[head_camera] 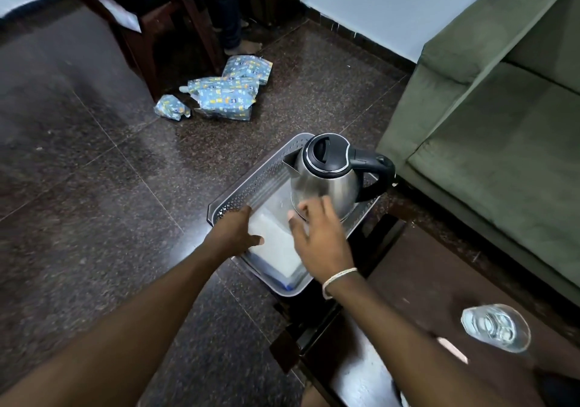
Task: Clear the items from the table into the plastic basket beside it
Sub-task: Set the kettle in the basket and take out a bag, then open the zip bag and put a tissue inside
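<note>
A grey perforated plastic basket (248,190) stands on the floor beside the dark wooden table (417,287). A steel kettle (326,177) with a black lid and handle stands upright in the basket's far end. A clear plastic box (276,243) with white contents lies in the near end. My left hand (235,231) rests against the box's left side, fingers spread. My right hand (320,237) hovers over the box just in front of the kettle, fingers apart, holding nothing. A clear glass (497,328) stands on the table at the right.
A green sofa (489,118) fills the right side, close to the basket and table. Blue patterned packets (226,93) lie on the dark tiled floor beyond the basket. A wooden chair (150,30) and a person's legs (232,27) are at the back.
</note>
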